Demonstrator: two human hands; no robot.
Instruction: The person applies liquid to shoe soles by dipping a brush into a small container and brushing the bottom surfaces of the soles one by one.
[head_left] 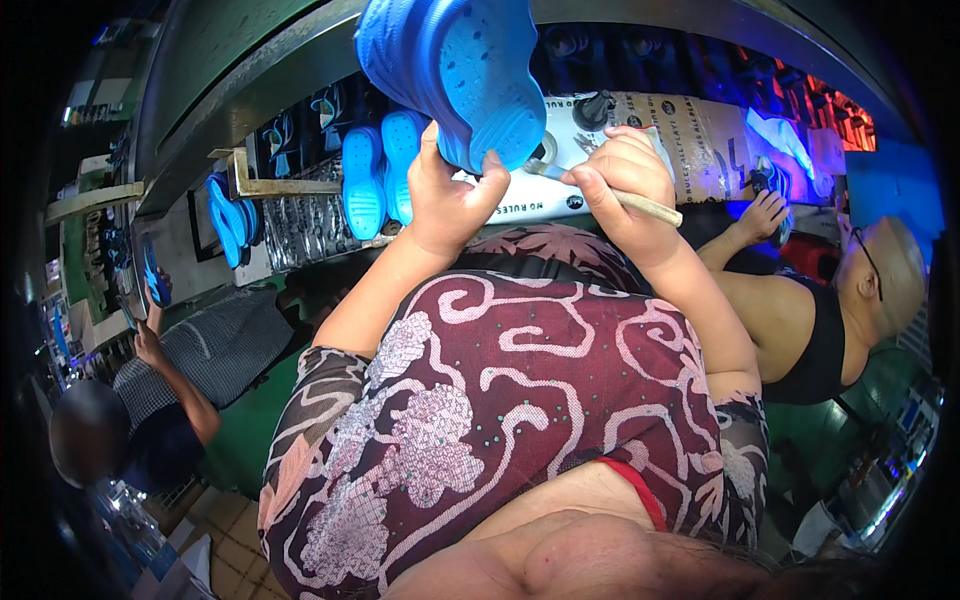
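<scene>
My left hand (pixel 455 205) grips the heel end of a bright blue foam shoe sole (pixel 490 75), thumb and fingers closed on its edge. The sole is raised at the top centre, its dimpled, hole-dotted face turned toward me; I cannot tell whether it is one sole or several stacked. In my right hand (pixel 630 185) is a brush (pixel 652 207) with a pale wooden handle. Its tip points left, close to the sole's heel; whether it touches is unclear. Two more blue soles (pixel 363 185) lie side by side on the bench, left of my left hand.
Printed plastic sheeting (pixel 700 150) covers the bench, with a black conical object (pixel 596 110) on it. More blue soles (pixel 230 222) lie farther left by a metal bracket (pixel 290 187). Co-workers sit on both sides, a bare arm (pixel 735 235) at right. Dark shoes line the back.
</scene>
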